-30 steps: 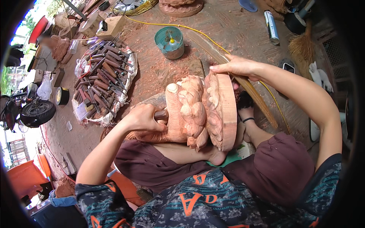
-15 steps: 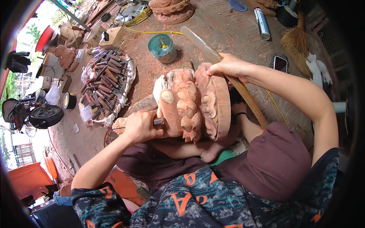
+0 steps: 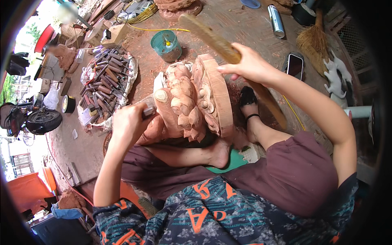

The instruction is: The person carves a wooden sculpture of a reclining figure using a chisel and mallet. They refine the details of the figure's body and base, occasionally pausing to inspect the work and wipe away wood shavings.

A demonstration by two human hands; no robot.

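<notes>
While the carved wooden sculpture (image 3: pixel 181 100) lies on its side at near centre, base facing right, a heap of carving tools (image 3: pixel 107 81) spreads to its left. Right of it slants a long wooden bat (image 3: pixel 212 38); farther off stands a teal bucket (image 3: pixel 165 51). The right hand (image 3: pixel 253 65) wraps the bat's middle; the left hand (image 3: pixel 130 121) curls tightly around a tool handle (image 3: pixel 149 111).

Both arms (image 3: pixel 312 100) bend at the elbow, left fingers (image 3: pixel 138 110) clenched, right fingers (image 3: pixel 241 52) curled.
</notes>
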